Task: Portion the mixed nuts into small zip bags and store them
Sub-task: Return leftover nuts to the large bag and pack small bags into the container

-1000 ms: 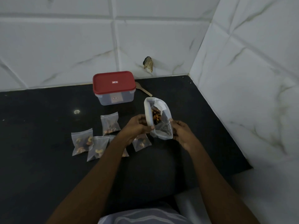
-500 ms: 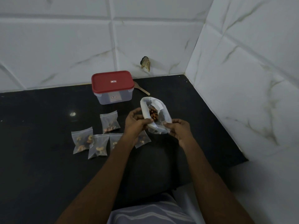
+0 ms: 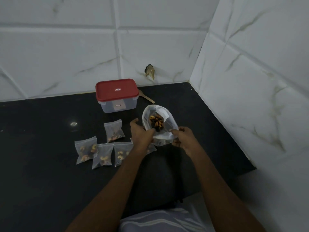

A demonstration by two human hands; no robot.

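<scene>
The left hand pinches the near left rim of the large clear bag, thumb and fingers curled onto the plastic. The right hand grips the bag's near right side, its fingers curled round a fold of the plastic. Held between the two hands over the black countertop, the bag has its mouth spread wide and tipped toward the camera. The mixed nuts show inside it as a dark and tan heap. Whether the bag's bottom touches the counter cannot be told.

A half-hidden small zip bag lies flat on the counter, just beneath the left hand and the big bag. To its left a row of three small zip bags lies side by side with edges touching or overlapping, each with a few nuts in it. A single small zip bag lies behind that row, apart from it and also filled.

Farther back, near the wall, stands a clear plastic container with its red lid on. The handle of a wooden spoon pokes out from behind its right side and rests on the counter.

White marble-patterned wall tiles enclose the corner, and one has a chipped hole low down above the counter. A striped cloth fills the bottom edge between the forearms
</scene>
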